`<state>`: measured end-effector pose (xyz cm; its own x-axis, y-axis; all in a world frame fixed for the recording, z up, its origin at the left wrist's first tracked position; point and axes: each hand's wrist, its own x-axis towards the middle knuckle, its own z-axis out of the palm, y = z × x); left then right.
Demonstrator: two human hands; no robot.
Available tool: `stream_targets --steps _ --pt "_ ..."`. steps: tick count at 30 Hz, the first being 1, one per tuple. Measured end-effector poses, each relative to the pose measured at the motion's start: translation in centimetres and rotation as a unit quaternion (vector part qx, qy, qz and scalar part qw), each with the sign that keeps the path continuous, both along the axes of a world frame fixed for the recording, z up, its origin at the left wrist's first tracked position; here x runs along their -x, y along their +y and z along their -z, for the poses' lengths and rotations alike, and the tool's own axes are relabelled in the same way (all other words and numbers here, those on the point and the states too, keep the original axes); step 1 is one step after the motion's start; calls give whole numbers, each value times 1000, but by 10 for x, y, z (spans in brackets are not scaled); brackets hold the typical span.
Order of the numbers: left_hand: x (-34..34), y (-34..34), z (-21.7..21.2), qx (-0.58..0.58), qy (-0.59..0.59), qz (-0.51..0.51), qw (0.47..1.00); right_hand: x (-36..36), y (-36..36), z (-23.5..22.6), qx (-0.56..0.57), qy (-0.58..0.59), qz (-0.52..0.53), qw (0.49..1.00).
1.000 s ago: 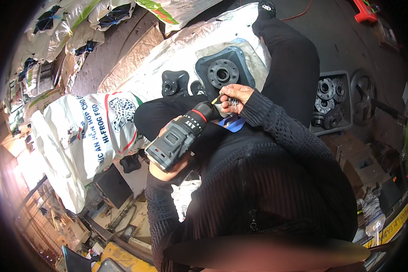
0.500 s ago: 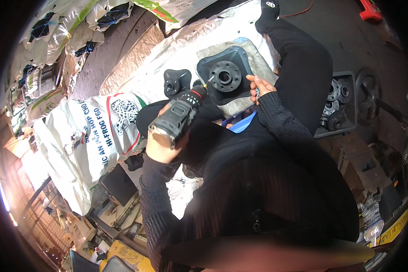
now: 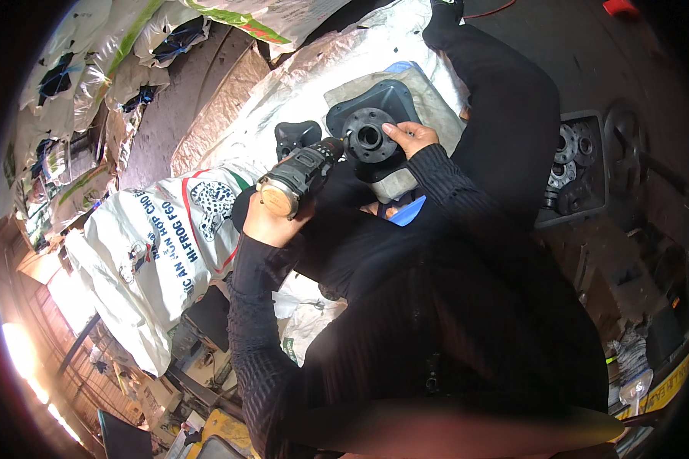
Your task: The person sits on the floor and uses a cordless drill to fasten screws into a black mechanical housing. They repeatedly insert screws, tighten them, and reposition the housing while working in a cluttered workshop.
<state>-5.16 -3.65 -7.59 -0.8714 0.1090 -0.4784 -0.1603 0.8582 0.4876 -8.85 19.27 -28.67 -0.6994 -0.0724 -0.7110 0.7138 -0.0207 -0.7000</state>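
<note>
My left hand (image 3: 264,222) grips a black cordless drill (image 3: 298,174) whose tip meets the edge of a round black flange (image 3: 367,138). The flange sits on a dark moulded plate (image 3: 383,103) that rests on a grey cloth. My right hand (image 3: 407,139) lies on the right side of the flange, fingers touching its rim. A second small black bracket (image 3: 295,136) lies just left of the plate on a white sack.
Printed white sacks (image 3: 168,237) are piled at my left, more bags (image 3: 84,69) behind them. A black tray with several round metal parts (image 3: 578,172) stands at my right beyond my leg (image 3: 505,115). Boxes and clutter lie low at left.
The drill has swung up and forward from near my chest until its tip reaches the flange. My right hand moved from the drill's chuck onto the flange.
</note>
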Motion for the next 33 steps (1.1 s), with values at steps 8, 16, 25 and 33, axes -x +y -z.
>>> stream_targets --steps 8,16,25,33 --pt "3 -20 -1 -70 -51 -70 994 -6 -3 -21 15 86 51 995" --pt "7 -9 8 -163 -29 -118 979 -5 -8 -18 18 93 19 995" --pt "24 -16 7 -3 -34 14 999 -10 -4 -6 -12 70 3 997" --pt "26 -7 16 35 -5 50 998 -7 5 -13 -97 13 -53 994"
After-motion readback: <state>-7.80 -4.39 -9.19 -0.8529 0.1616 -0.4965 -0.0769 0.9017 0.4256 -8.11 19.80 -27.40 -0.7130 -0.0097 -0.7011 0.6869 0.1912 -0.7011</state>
